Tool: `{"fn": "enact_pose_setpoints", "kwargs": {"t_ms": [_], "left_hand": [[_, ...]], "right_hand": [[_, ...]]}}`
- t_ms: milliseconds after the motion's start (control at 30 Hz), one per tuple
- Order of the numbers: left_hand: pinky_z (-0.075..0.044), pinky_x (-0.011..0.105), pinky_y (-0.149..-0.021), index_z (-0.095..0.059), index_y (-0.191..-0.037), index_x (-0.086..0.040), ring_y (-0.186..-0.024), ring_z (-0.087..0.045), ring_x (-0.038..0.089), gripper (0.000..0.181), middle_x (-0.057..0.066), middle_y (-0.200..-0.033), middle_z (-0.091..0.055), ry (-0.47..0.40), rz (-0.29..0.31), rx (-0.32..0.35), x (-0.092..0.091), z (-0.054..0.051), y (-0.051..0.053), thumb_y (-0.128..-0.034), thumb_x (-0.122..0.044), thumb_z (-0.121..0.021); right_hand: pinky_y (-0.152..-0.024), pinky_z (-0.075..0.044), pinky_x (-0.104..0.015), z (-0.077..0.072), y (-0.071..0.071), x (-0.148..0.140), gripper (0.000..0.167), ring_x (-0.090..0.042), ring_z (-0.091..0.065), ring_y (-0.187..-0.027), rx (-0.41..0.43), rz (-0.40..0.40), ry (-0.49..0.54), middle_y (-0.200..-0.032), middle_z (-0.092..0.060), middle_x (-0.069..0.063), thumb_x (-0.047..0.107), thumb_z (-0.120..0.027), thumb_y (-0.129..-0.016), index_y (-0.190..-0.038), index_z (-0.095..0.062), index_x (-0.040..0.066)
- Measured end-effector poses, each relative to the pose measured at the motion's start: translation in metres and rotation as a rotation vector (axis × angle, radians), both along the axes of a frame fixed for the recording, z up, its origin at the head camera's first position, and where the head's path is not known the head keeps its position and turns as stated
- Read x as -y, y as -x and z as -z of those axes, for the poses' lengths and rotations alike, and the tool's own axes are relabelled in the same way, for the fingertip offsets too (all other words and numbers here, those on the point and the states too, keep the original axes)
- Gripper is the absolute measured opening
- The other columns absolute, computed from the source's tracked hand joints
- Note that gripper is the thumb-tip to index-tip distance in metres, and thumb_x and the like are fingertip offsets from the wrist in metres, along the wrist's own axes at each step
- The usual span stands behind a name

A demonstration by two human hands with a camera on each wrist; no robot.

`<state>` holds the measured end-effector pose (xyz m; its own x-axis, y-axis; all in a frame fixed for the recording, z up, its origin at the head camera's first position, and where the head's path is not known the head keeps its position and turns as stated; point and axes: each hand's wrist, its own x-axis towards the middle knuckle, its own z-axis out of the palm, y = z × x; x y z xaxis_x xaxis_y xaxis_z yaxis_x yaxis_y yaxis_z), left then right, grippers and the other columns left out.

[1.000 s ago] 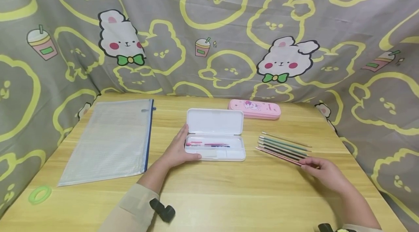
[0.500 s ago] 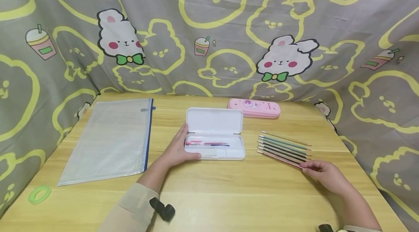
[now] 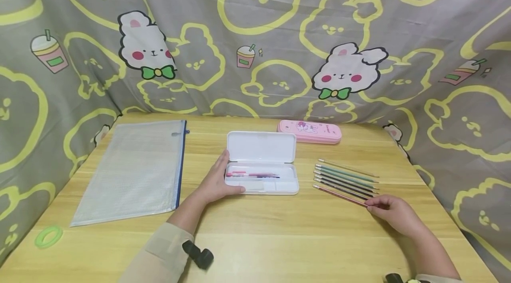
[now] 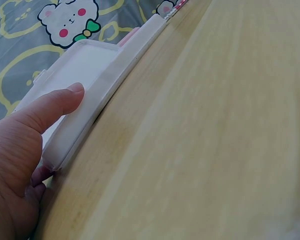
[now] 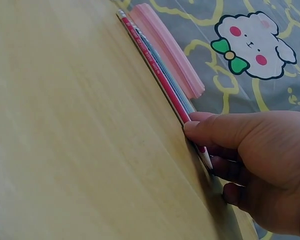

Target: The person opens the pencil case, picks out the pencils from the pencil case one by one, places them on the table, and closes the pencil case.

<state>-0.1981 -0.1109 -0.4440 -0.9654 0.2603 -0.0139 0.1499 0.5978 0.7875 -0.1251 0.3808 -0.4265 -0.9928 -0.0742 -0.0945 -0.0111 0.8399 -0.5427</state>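
A white pencil case (image 3: pixel 261 146) stands with its lid up in the middle of the table, holding a few red and blue pens (image 3: pixel 253 175). Its left end is gripped by my left hand (image 3: pixel 215 183), with the thumb (image 4: pixel 60 105) over the front edge in the left wrist view. To the right, my right hand (image 3: pixel 393 212) pinches a red pencil (image 3: pixel 339 195) near its sharpened tip. In the right wrist view the red pencil (image 5: pixel 157 70) points its tip toward the palm. Several other pencils (image 3: pixel 345 178) lie side by side just beyond it.
A pink pencil case (image 3: pixel 309 132) lies behind the white one, near the patterned curtain (image 3: pixel 207 79). On the left are a mesh zip pouch (image 3: pixel 131 172) and a green ring (image 3: pixel 49 237). The wooden table (image 3: pixel 275 238) runs toward me.
My right hand has drawn the red pencil slightly toward me, leaving a small gap between it and the other pencils. The left hand keeps its place on the white case.
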Motion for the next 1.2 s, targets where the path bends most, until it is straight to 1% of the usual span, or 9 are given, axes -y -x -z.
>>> {"fn": "enact_pose_setpoints", "kwargs": {"t_ms": [133,300,400,500,567,667,800,1033,1200], "left_hand": [[-0.012,0.051,-0.124,0.000,-0.158,-0.009,-0.154,-0.003,0.032,0.131,0.011,-0.167,0.001,0.006,-0.001,0.002,0.000,0.001,0.000,-0.0675,-0.045,-0.087],[-0.012,0.051,-0.124,0.000,-0.158,-0.009,-0.154,-0.003,0.032,0.131,0.011,-0.167,0.001,0.005,0.001,-0.002,-0.001,0.000,0.000,-0.0673,-0.045,-0.087],[-0.012,0.051,-0.124,0.000,-0.158,-0.009,-0.153,-0.003,0.032,0.131,0.011,-0.167,0.001,0.001,0.001,-0.001,-0.001,0.000,0.000,-0.0675,-0.044,-0.087],[-0.012,0.051,-0.124,0.000,-0.158,-0.009,-0.153,-0.003,0.032,0.130,0.011,-0.167,0.001,0.000,-0.001,0.002,-0.001,-0.001,0.000,-0.0676,-0.044,-0.087],[-0.012,0.051,-0.124,0.000,-0.158,-0.009,-0.153,-0.004,0.032,0.131,0.011,-0.167,0.000,-0.001,-0.003,0.003,-0.001,-0.001,0.000,-0.0674,-0.044,-0.087],[-0.012,0.051,-0.124,0.000,-0.158,-0.009,-0.153,-0.003,0.032,0.131,0.011,-0.167,0.001,0.000,-0.002,0.002,-0.001,-0.001,0.000,-0.0675,-0.044,-0.087],[-0.012,0.051,-0.123,0.000,-0.158,-0.009,-0.153,-0.003,0.033,0.131,0.011,-0.167,0.001,-0.003,-0.003,0.002,0.000,0.000,0.000,-0.0674,-0.044,-0.087],[-0.012,0.052,-0.123,0.000,-0.158,-0.010,-0.153,-0.004,0.032,0.131,0.009,-0.167,0.001,-0.010,-0.008,0.010,0.000,0.000,-0.001,-0.0670,-0.045,-0.087],[-0.012,0.052,-0.123,0.000,-0.158,-0.011,-0.154,-0.004,0.032,0.131,0.009,-0.167,0.000,-0.011,-0.013,0.010,-0.001,-0.001,-0.002,-0.0666,-0.045,-0.087]], "right_hand": [[-0.071,-0.047,-0.019,0.001,0.000,0.000,0.022,0.011,-0.051,-0.083,0.002,0.004,0.012,-0.104,-0.071,-0.005,0.028,-0.069,-0.091,-0.105,-0.074,0.010],[-0.071,-0.049,-0.018,-0.001,0.003,0.000,0.029,0.011,-0.053,-0.084,0.008,0.015,0.061,-0.107,-0.071,-0.007,0.030,-0.069,-0.092,-0.110,-0.072,0.008],[-0.069,-0.048,-0.019,-0.006,0.008,0.004,0.034,0.008,-0.053,-0.084,0.010,0.016,0.071,-0.110,-0.070,-0.008,0.034,-0.067,-0.092,-0.113,-0.071,0.007],[-0.067,-0.047,-0.021,-0.011,0.017,0.015,0.037,0.001,-0.054,-0.085,0.003,0.009,0.066,-0.113,-0.069,-0.011,0.037,-0.066,-0.093,-0.116,-0.070,0.008],[-0.070,-0.047,-0.020,-0.014,0.025,0.023,0.038,-0.001,-0.055,-0.089,-0.020,-0.001,0.049,-0.116,-0.069,-0.012,0.038,-0.066,-0.093,-0.116,-0.071,0.009],[-0.075,-0.047,-0.021,-0.016,0.039,0.040,0.034,-0.008,-0.056,-0.095,-0.062,-0.016,0.060,-0.118,-0.069,-0.014,0.035,-0.066,-0.093,-0.115,-0.072,0.010],[-0.080,-0.048,-0.025,-0.019,0.060,0.067,0.032,-0.016,-0.060,-0.098,-0.109,-0.030,0.109,-0.118,-0.070,-0.016,0.030,-0.067,-0.093,-0.114,-0.072,0.007],[-0.080,-0.049,-0.030,-0.026,0.095,0.115,0.035,-0.025,-0.061,-0.101,-0.096,-0.032,0.195,-0.114,-0.071,-0.014,0.028,-0.063,-0.096,-0.121,-0.068,0.005],[-0.087,-0.051,-0.041,-0.033,0.117,0.142,0.036,-0.032,-0.060,-0.107,-0.115,-0.038,0.226,-0.115,-0.069,-0.018,0.028,-0.060,-0.097,-0.122,-0.066,0.002]]}}
